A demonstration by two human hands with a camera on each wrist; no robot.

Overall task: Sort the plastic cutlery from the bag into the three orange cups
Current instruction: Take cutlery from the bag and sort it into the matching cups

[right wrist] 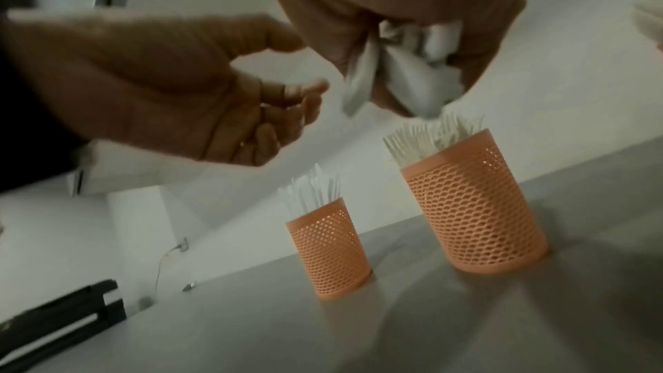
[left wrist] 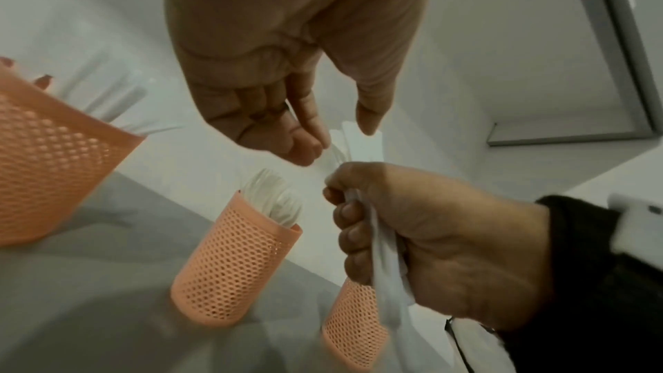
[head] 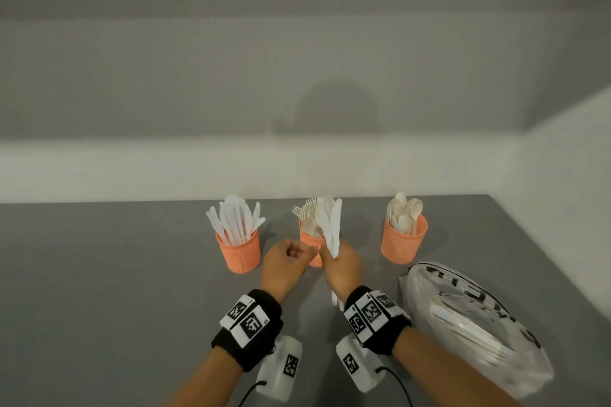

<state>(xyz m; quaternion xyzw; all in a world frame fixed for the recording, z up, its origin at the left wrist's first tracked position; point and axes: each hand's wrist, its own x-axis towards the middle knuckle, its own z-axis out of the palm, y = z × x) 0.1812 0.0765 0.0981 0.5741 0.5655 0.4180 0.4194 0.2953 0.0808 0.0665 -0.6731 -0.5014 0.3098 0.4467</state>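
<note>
Several white knives (head: 331,228) fill your right hand (head: 342,266), fingers wrapped round the bundle; your left hand (head: 283,263) beside it hangs loosely curled, holding nothing. Beyond, three orange cups (head: 238,253) line the tabletop's (head: 99,274) far edge (knives, forks, spoons). Near the right edge lies the bag (head: 472,324).

Three upright orange cups (head: 403,243) hold white cutlery; bag (head: 479,327) lies right.
</note>
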